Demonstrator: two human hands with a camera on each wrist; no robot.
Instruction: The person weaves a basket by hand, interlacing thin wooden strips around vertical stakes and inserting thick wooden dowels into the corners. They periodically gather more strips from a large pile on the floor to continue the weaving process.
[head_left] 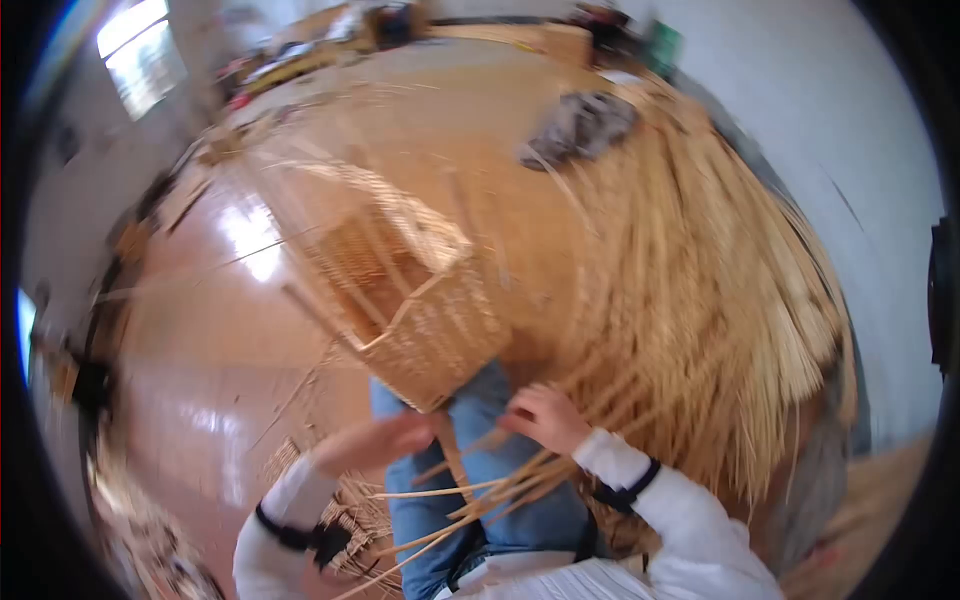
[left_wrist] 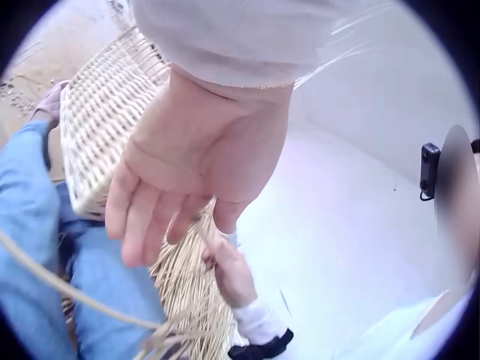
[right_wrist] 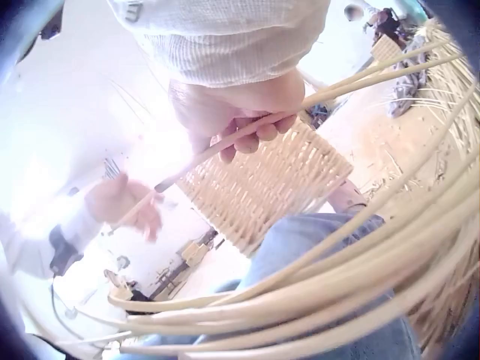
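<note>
My right hand (head_left: 548, 415) grips a thin wicker strand (right_wrist: 184, 171) that slants across its curled fingers in the right wrist view. The strand's end reaches toward my left hand (head_left: 375, 443) and overlaps it there. My left hand hovers over the lap, its fingers extended and loosely relaxed in the left wrist view. A woven wicker basket (head_left: 445, 325), its mouth tilted, sits by the knees just beyond both hands, with upright stakes rising from it. Several long loose strands (head_left: 515, 485) lie across the thighs beneath the right forearm.
A large heap of wicker strands (head_left: 690, 290) spreads over the floor on the right, with a grey cloth (head_left: 580, 128) at its far end. Woven pieces and scraps (head_left: 360, 510) lie left of the legs. A low wooden bench (head_left: 300, 50) stands along the far wall.
</note>
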